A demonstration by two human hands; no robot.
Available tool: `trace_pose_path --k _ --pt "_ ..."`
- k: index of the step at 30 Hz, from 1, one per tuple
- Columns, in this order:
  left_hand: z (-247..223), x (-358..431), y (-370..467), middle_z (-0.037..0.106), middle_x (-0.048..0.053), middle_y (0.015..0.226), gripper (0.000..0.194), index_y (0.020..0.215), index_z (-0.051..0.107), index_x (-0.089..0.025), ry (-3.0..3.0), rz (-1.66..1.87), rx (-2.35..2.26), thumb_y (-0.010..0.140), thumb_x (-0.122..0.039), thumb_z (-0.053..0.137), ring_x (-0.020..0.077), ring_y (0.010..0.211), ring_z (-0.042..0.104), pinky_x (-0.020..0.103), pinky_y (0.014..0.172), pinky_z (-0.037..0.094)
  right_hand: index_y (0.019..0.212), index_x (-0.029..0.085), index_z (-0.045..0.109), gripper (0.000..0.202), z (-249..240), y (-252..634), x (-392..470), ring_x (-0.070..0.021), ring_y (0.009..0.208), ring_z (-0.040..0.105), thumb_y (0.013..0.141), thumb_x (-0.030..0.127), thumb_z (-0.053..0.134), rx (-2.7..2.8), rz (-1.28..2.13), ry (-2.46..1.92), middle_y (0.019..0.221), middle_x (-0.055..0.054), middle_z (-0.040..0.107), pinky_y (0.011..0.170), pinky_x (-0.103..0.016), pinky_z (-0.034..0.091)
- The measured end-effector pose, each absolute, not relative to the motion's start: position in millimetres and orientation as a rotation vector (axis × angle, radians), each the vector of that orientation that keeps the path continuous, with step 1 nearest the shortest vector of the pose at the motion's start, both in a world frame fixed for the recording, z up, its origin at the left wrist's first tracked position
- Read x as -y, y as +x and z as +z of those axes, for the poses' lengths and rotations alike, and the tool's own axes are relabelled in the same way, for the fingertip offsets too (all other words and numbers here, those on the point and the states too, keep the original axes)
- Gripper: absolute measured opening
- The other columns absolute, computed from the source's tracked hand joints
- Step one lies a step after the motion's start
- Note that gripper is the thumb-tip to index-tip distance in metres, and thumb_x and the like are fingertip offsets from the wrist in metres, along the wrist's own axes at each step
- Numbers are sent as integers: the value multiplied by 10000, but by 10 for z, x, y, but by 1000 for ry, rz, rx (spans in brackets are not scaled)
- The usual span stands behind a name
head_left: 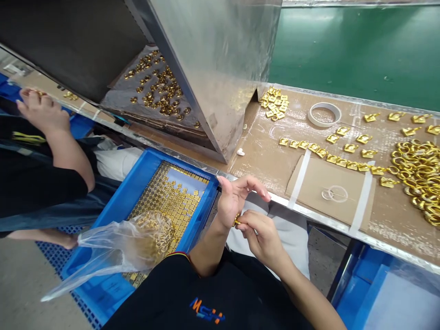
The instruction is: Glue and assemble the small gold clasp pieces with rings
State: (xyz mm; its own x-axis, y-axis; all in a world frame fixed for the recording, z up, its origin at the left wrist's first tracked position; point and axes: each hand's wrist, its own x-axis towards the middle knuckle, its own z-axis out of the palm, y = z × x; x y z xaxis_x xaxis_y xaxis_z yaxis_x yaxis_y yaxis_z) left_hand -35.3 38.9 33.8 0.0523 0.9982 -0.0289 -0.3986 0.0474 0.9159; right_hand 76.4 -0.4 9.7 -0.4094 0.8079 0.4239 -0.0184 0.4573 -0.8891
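Note:
My right hand (259, 231) pinches a small gold piece (237, 220) against the heel of my left hand (233, 199). The fingers of my left hand are spread and its palm faces up. Both hands are in front of the bench edge, above my lap. On the bench beyond, a row of gold square pieces (332, 158) runs along a cardboard sheet (311, 183) held down with white tape. Clear plastic rings (335, 193) lie on that sheet. A heap of gold rings (417, 174) sits at the right.
A metal hood (220, 59) covers more gold pieces (165, 91). A blue crate (206, 201) at the left holds gold pieces and a plastic bag (137, 243). A tape roll (324, 114) lies behind the row. At far left, another person's hand (44, 110) touches the bench.

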Motion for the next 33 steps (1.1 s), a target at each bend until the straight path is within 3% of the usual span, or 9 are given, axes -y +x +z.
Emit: trace_pose_path --k 13,33 --pt "213 -367 -360 684 70 722 862 772 706 -194 955 1315 -795 912 -822 133 222 749 652 380 835 481 843 192 568 358 41 743 81 -164 577 542 1124 339 399 1712 1102 -720 654 -11 564 563 -275 448" --pt "261 -390 -328 720 108 786 958 798 701 -196 1025 1271 -883 825 -898 50 256 854 659 407 900 473 833 201 539 337 31 759 77 -152 567 498 1121 317 408 1701 1115 -723 655 7 524 557 -261 405"
